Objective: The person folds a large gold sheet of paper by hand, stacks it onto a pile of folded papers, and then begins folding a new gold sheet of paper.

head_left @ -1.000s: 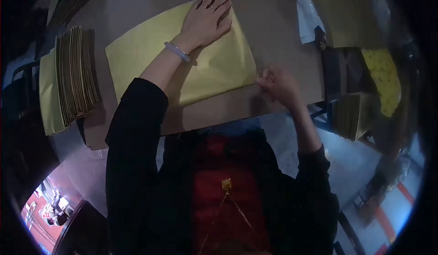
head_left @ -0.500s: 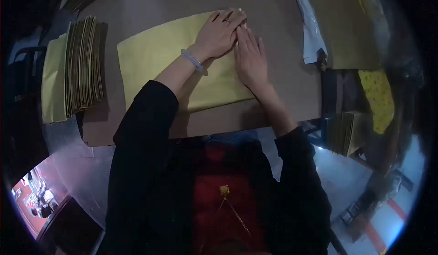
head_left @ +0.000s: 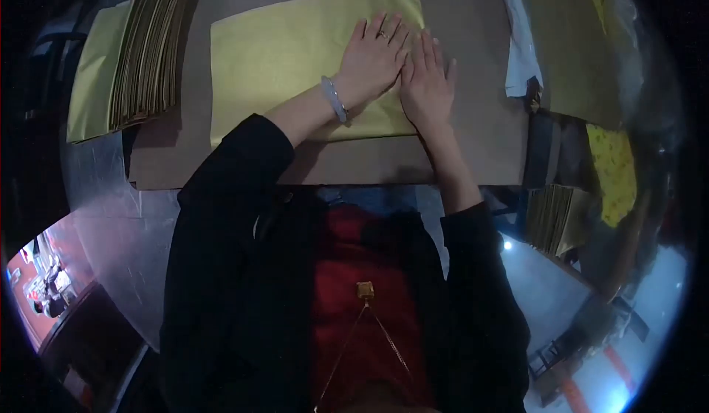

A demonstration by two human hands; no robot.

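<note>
A yellow sheet of paper (head_left: 273, 66) lies flat on a brown cardboard surface (head_left: 484, 140). My left hand (head_left: 371, 62), with a pale bangle (head_left: 334, 99) at the wrist and a ring, rests palm down on the sheet towards its right side. Its fingers are stretched out and a little apart. Beside it, my right hand (head_left: 428, 92) lies flat along the sheet's right edge, fingers pointing away from me. The two hands touch or nearly touch near the thumbs. Part of the right edge is hidden beneath them.
A thick stack of folded yellow papers (head_left: 148, 55) stands at the left of the cardboard. To the right are a white plastic strip (head_left: 521, 51), a large brown sheet (head_left: 572, 51) and a patterned yellow piece (head_left: 611, 177). Another folded stack (head_left: 550, 217) sits lower right.
Both hands have slid from the sheet's far right corner towards me, uncovering that corner. The left fingers have spread slightly. The camera view has shifted a little.
</note>
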